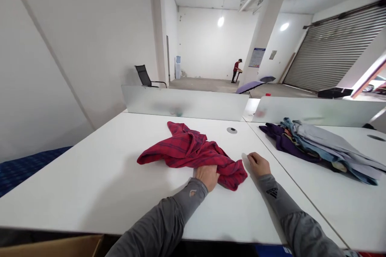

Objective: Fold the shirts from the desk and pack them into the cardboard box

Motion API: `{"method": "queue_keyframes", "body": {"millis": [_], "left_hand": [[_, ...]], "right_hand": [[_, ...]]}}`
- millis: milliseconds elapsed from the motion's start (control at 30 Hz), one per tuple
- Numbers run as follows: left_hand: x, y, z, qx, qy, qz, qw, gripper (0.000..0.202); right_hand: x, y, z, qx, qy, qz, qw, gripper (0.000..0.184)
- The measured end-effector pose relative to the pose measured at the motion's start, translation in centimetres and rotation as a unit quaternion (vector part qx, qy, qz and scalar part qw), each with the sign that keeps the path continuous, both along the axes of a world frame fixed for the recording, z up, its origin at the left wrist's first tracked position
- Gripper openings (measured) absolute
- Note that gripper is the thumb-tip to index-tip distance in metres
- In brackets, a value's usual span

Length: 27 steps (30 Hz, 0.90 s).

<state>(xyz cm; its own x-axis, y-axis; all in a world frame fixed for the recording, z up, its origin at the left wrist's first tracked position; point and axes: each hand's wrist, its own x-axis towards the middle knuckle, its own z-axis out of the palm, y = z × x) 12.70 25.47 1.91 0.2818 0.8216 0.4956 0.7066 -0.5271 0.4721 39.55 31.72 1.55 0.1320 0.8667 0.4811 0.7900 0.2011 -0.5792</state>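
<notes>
A red plaid shirt [188, 146] lies crumpled on the white table [99, 176] in front of me. My left hand [207, 176] reaches into the folds along its near edge, and the cloth covers the fingers, so whether they grip it is hidden. Just right of the shirt, apart from it, my right hand [258, 164] rests low over the tabletop. Its fingers are curled in, with nothing visible in them. Grey sleeves cover both forearms.
A pile of folded clothes [325, 144] lies on the adjoining table to the right. Frosted partitions [187, 102] line the far edge. A cardboard box [54, 247] sits below the near left edge. Beyond are a black chair [144, 75] and a distant person [236, 70].
</notes>
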Motion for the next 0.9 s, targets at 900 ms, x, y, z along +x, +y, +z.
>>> {"method": "queue_keyframes", "body": {"millis": [900], "left_hand": [[-3.3,1.3,-5.5,-0.027,0.058,0.047,0.997,0.035]], "right_hand": [[32.8,-17.6,2.6,0.081,0.006,-0.423,0.903,0.041]]}}
